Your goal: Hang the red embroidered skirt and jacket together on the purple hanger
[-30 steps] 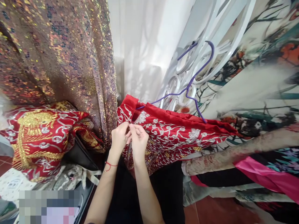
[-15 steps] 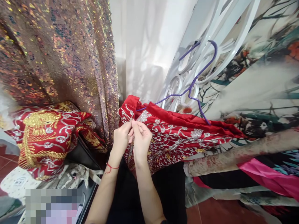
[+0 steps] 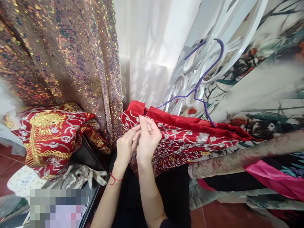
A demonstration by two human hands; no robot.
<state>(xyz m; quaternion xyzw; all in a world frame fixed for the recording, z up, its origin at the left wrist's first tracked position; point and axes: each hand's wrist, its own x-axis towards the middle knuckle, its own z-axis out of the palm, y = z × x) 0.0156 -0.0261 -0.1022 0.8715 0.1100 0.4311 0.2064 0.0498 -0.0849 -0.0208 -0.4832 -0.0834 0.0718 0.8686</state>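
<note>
Red garment (image 3: 190,139): smooth cloth with a faint sheen, raised silver-thread embroidery. Hanging drape (image 3: 71,57): cloth covered in glossy iridescent sequins. Curtain (image 3: 147,47): thin matt white cloth. Hanger (image 3: 195,91): slender, purple, matt. Scrollwork screen (image 3: 237,28): smooth, glossy white.

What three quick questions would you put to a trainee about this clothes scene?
1. True or false: the left hand and the right hand both pinch the red garment.
2. Which wrist wears the red string? A left, B right, C neither.
3. Fill in: the garment hangs on a ____ hanger.
Key: 1 true; 2 A; 3 purple.
</note>
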